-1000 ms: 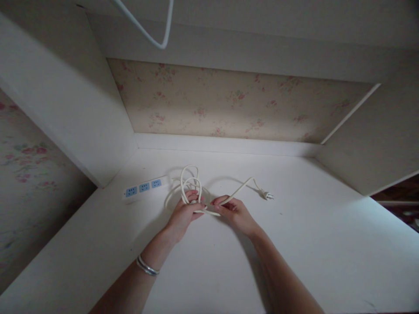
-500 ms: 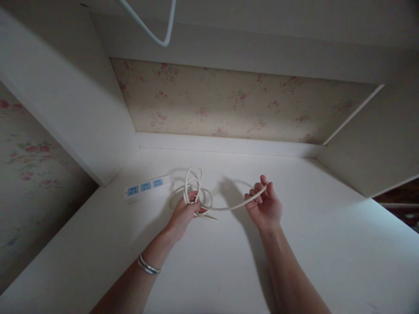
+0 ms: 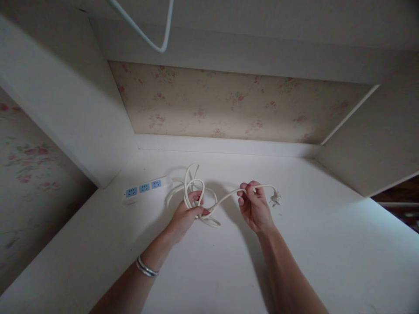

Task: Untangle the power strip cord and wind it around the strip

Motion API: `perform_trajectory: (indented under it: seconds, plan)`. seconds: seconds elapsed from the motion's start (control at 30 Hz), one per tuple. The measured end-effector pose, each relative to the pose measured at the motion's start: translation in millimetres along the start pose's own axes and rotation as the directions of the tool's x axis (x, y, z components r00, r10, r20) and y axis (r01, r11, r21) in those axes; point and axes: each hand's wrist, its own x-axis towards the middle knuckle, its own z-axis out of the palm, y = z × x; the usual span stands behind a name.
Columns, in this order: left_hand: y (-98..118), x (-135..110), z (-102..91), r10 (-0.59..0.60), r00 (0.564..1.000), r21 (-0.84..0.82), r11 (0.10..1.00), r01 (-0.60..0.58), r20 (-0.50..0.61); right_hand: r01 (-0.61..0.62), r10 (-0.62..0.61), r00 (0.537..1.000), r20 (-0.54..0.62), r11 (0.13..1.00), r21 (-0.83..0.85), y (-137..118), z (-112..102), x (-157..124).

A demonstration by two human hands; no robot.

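A white power strip (image 3: 146, 188) with blue socket faces lies on the desk, left of my hands. Its cream power cord (image 3: 227, 196) is gathered in loose loops around my left hand (image 3: 190, 213), whose fingers and thumb close on the coils. Farther right, my right hand (image 3: 254, 205) pinches the same cord between thumb and fingers. Past that pinch, a short length of cord ends in a plug (image 3: 275, 199), which hangs free with its prongs showing. A stretch of cord spans the gap between both hands.
The white desk top (image 3: 209, 270) spreads beneath my arms. White side panels (image 3: 65, 100) stand left and right, with flowered wallpaper (image 3: 229, 109) at the back. Overhead, a bent white cable or rod (image 3: 163, 39) hangs down from the top edge.
My right hand has moved left, toward my left hand, and the plug now shows beyond it. The cord between the hands is shorter. My left hand still holds the loops.
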Motion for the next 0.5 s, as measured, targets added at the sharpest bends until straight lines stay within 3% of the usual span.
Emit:
perform_trajectory:
  seconds: [0.17,0.3,0.5]
  plan:
    - [-1.4,-3.8,2.6,0.008,1.0,-0.095,0.995,-0.006,0.016,0.06,-0.035,0.993,0.113,0.973,-0.224,9.2,3.8,-5.4]
    - [1.7,-6.7,4.7,0.012,0.998,-0.118,0.993,-0.005,0.061,0.199,-0.128,0.97,0.205,0.903,-0.381,11.6,8.3,-7.9]
    - [9.0,-10.9,8.3,0.006,0.996,-0.117,0.993,0.004,0.093,0.267,-0.216,0.964,0.157,0.745,-0.611,16.7,9.1,-10.3]
